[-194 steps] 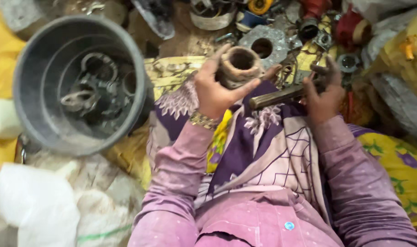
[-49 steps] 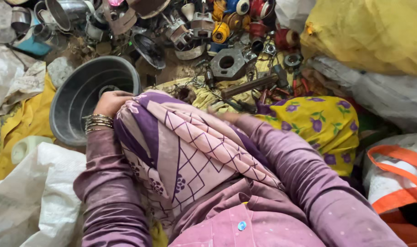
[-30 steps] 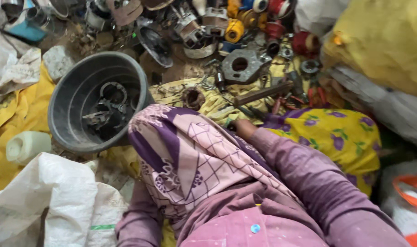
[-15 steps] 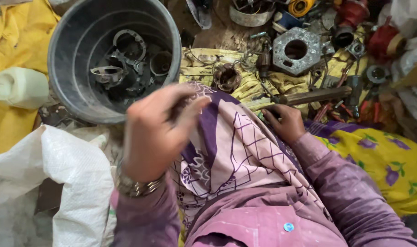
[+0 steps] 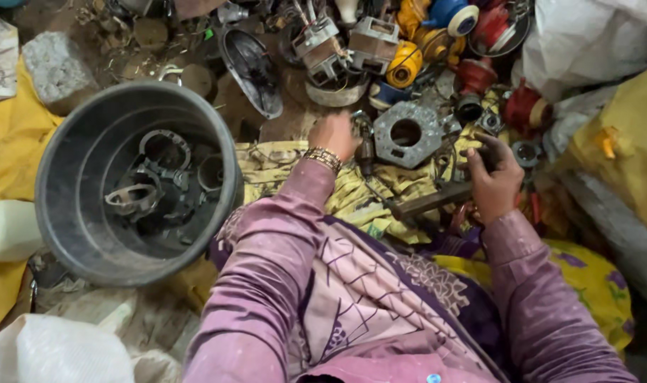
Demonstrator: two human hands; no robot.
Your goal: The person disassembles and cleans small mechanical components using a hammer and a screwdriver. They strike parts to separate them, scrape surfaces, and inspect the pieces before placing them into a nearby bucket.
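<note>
My left hand (image 5: 332, 133) grips a small, heavy-looking motor part (image 5: 366, 145) left of the hex plate (image 5: 406, 133); right hand (image 5: 495, 181) fingers closed on the rigid hammer (image 5: 437, 200), best held mid-handle.

**Sacks and bags around us**

We see no labels, signs or screens. A white woven sack (image 5: 50, 351) lies crumpled at our lower left, below the grey tub (image 5: 68, 149). A white plastic bag (image 5: 593, 39) sits at the upper right, above a yellow bag (image 5: 621, 163) along the right edge. A pale canister (image 5: 4, 230) lies at the left edge, on yellow sheeting (image 5: 11, 142).
</note>
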